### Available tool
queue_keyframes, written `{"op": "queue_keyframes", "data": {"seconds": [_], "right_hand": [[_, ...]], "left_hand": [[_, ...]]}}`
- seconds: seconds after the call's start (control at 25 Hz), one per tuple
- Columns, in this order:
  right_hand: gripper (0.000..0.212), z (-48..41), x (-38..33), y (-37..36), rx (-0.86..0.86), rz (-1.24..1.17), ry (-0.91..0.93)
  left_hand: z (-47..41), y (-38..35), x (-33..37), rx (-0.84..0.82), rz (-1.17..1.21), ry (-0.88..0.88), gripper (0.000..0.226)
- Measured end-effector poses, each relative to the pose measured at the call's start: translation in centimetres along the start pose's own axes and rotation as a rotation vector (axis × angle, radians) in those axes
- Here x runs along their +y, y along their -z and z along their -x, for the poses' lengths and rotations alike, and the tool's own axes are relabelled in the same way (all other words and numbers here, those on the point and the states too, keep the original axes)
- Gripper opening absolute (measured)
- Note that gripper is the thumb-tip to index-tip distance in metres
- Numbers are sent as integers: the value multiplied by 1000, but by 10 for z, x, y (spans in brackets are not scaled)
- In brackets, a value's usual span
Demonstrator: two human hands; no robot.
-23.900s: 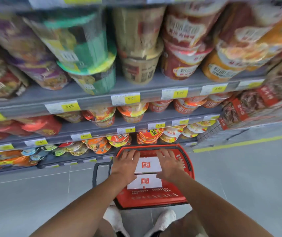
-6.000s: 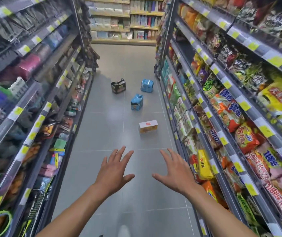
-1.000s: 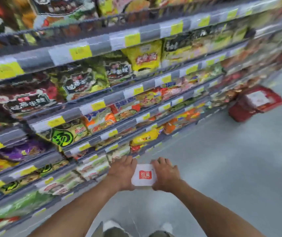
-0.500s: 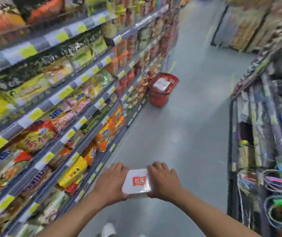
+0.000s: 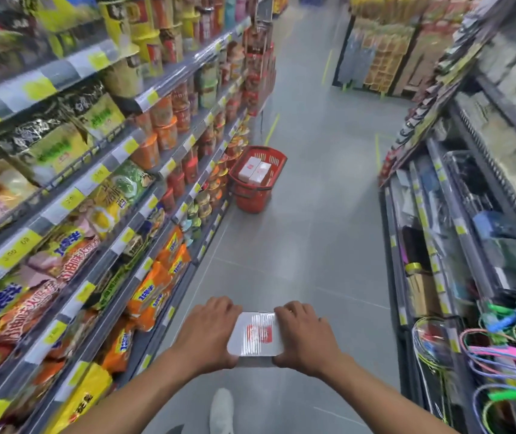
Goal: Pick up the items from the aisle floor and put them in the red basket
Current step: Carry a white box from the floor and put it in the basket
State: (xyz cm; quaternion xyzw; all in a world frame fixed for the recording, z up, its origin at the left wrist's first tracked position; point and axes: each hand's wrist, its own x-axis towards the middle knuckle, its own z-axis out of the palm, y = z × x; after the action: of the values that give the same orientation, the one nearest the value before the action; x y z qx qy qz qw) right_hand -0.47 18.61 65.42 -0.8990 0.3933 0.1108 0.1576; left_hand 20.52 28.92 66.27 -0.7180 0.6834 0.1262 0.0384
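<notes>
The step in hand looks like the carry to the drop-off. It should go best if the person walks close along the noodle shelves (image 5: 156,296) on the left, since the red basket (image 5: 252,198) stands on the aisle floor (image 5: 313,214) just beside their lowest tier, well ahead. The load is best held level and then lowered in rather than dropped, because two white boxes (image 5: 255,169) already lie side by side inside and leave room mainly at the near end. The left hand (image 5: 209,332) clasps the left end of a white box (image 5: 255,335) with a red label, its fingers curled over the top edge. The box sits at about waist height between both hands, wrapped in shiny film. The right hand (image 5: 305,338) grasps the opposite end the same way. The thumbs and the underside are hidden, so the grip below probably matches, though that cannot be confirmed.
</notes>
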Motion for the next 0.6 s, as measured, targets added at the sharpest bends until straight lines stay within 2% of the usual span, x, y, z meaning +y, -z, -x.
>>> {"op": "queue_keyframes", "data": {"seconds": [0.28, 0.6], "right_hand": [[88, -110, 29, 42, 19, -81, -110], [89, -226, 150, 93, 69, -112, -233]], "left_hand": [[-129, 38, -53, -29, -5, -99, 77], [-324, 78, -42, -38, -48, -225, 78]]}}
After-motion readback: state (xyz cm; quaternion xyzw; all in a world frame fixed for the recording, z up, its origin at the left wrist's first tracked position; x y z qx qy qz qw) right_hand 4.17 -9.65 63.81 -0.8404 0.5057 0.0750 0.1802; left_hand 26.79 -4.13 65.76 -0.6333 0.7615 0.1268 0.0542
